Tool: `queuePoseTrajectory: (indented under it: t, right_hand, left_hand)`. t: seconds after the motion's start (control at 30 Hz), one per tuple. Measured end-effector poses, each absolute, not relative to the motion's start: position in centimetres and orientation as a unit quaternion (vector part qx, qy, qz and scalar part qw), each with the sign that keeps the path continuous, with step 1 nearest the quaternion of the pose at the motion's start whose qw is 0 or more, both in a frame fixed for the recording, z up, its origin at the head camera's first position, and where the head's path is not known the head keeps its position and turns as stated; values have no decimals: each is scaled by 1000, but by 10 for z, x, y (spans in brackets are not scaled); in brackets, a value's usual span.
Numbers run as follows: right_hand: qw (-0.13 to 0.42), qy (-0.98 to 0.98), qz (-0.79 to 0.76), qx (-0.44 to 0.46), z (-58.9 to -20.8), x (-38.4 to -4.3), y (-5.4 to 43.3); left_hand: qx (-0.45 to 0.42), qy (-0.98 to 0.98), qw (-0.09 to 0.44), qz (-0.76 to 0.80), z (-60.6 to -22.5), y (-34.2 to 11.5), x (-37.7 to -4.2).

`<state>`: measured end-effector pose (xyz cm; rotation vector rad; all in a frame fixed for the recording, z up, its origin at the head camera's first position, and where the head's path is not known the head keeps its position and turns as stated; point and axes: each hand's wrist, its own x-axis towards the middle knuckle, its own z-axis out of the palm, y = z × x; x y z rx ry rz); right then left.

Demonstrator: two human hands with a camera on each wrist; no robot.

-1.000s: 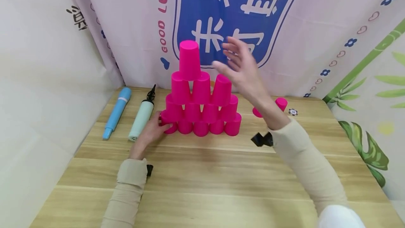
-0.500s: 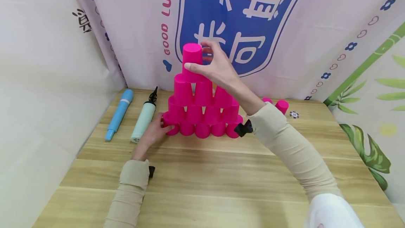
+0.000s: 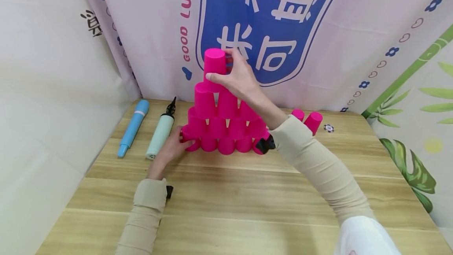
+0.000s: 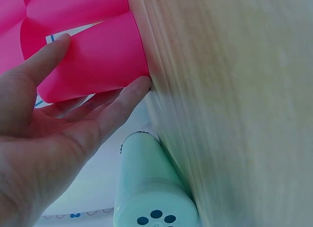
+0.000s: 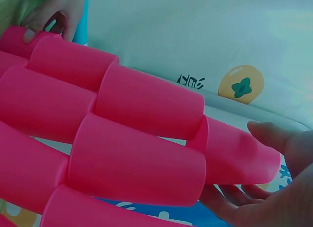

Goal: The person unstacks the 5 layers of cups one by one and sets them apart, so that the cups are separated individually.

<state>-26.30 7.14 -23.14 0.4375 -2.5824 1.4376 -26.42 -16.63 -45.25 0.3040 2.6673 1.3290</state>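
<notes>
Right hand (image 3: 242, 81), raised, gripped top cup (image 3: 214, 61); left hand (image 3: 172, 146), low, clasped bottom corner cup (image 4: 100, 58). Wooden table (image 3: 226, 204); printed cloth (image 3: 152, 23) hung behind.

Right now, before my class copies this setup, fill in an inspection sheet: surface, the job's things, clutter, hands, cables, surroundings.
Surface: wood-grain table, its front half bare in the head view.
Job's things: pink cups stacked upside down in rows of five, four and three, with a top cup above the left pair; right end partly hidden by the forearm. Two loose cups stand back right.
Clutter: blue tube and pale green pump-like item at left; round chip at right.
Left hand: holds the bottom-left cup.
Right hand: holds the top cup.
Cables: nothing seen.
Surroundings: printed cloth behind, lettered GOOD LUCK.
</notes>
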Motion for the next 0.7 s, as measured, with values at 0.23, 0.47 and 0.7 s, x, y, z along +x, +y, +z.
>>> queuePoseTrajectory:
  t: [0.23, 0.47, 0.7]
  right_hand:
    - [84, -860, 483, 142, -234, -264, 71]
    - [123, -830, 522, 155, -231, -255, 86]
    - [172, -812, 536, 154, -228, -240, 117]
  left_hand:
    - [99, 886, 74, 446, -452, -166, -263]
    - [107, 883, 68, 451, -453, -165, -264]
    - [103, 887, 65, 445, -453, -166, -266]
